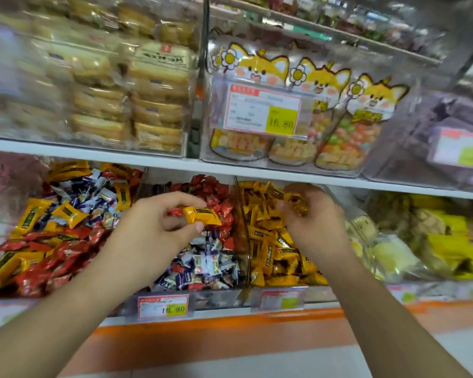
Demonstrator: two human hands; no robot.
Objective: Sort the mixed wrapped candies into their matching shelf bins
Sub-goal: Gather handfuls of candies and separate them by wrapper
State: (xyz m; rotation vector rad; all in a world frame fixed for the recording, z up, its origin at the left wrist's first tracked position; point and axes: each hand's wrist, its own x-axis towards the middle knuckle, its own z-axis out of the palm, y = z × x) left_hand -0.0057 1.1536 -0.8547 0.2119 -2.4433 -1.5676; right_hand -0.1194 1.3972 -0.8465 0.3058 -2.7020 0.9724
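left hand [159, 227] pinches a yellow candy [201, 215] over the middle bin [216, 297]; right hand [311, 216] grips blurred yellow candies [298, 204].

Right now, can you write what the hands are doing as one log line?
left hand: pinches yellow candy | right hand: holds yellow candies over yellow bin | stage: sorting

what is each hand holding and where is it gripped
Left hand pinches a yellow wrapped candy by its left end. Right hand holds blurred yellow candies in its fingers; the exact grip cannot be told.
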